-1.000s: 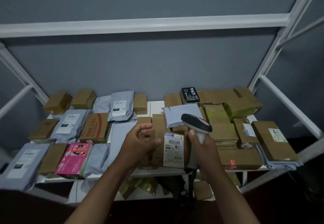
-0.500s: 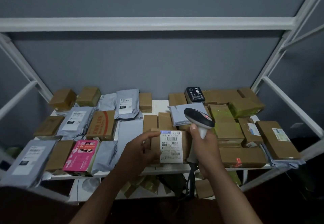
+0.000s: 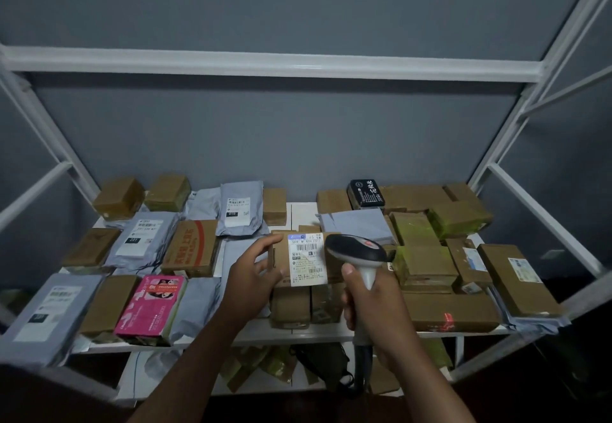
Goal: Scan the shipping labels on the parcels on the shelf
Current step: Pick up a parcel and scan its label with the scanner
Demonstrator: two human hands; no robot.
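Shipping label: is being shown face-up on a brown parcel at centre frame, long axis running up the frame.
Left hand: is gripping the parcel's left edge.
Right hand: is being kept wrapped round the scanner, its head just right of the label.

The barcode scanner head covers the right edge of the shipping label at 3 o'clock, and the label's small print is too fine to read. The right hand wraps the scanner's handle, hiding most of it. The grey mailer bag at 8 o'clock is cut off by the left edge, and the parcels on the lower shelf sit in shadow, indistinct.
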